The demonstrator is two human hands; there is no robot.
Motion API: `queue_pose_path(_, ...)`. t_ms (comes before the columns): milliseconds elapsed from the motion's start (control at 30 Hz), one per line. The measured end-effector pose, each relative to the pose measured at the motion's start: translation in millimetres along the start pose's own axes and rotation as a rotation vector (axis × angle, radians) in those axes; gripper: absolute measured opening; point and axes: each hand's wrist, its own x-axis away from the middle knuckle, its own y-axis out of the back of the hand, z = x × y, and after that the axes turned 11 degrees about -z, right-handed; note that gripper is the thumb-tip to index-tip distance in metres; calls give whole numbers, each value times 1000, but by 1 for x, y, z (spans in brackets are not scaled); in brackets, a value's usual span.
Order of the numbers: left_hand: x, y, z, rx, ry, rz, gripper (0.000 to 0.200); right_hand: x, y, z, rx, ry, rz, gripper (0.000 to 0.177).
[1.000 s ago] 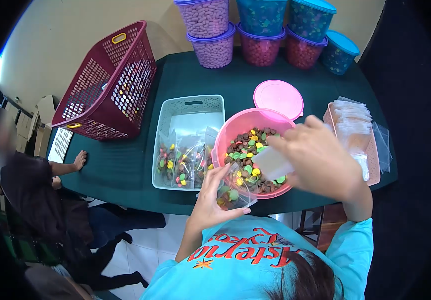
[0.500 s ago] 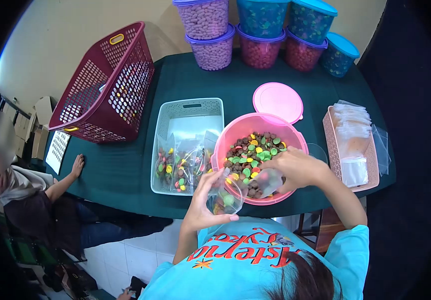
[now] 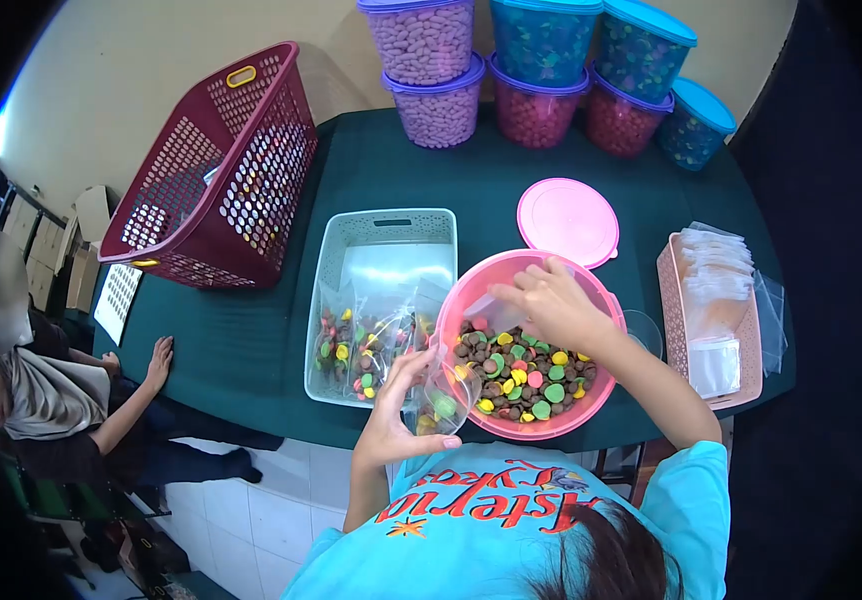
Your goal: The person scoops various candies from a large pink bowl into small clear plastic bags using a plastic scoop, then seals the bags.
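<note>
My left hand (image 3: 387, 418) is closed on a clear plastic bag (image 3: 453, 388) with a few colored candies inside, at the near left rim of the pink tub (image 3: 619, 318). Brown, green, yellow and pink button-shaped candies (image 3: 526, 378) fill the tub's bottom. Over the tub's far side, my right hand (image 3: 557, 312) grips a translucent scoop (image 3: 499, 314), partly hidden by the fingers. Left of the tub, a pale green tray (image 3: 317, 335) holds several filled clear bags (image 3: 369, 345).
A pink lid (image 3: 569, 222) lies behind the tub. At right, a pink basket (image 3: 667, 300) holds clear bags. Candy containers (image 3: 541, 110) line the wall. A maroon laundry basket (image 3: 221, 190) stands at left, near another person's hand (image 3: 159, 362).
My right hand has moved with the scoop from the tub's near side to its far side. The candies are rearranged. My left hand still holds the bag, slightly lower.
</note>
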Motion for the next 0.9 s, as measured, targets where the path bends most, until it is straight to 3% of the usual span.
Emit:
queue_pose_path(267,-2,-2,-3,-28,19,23,95,9,16,12,-286,123,8,50)
queue_pose_path(367,0,-4,-1,-16,7,10,94,20,22,20,-297,102,124,54)
queue_pose_path(533,2,-8,-2,-17,-20,-1,92,42,30,25,-336,84,58,51)
queue_pose_path(900,3,-14,-1,-31,-27,-54,89,62,54,24,-396,-101,160,57)
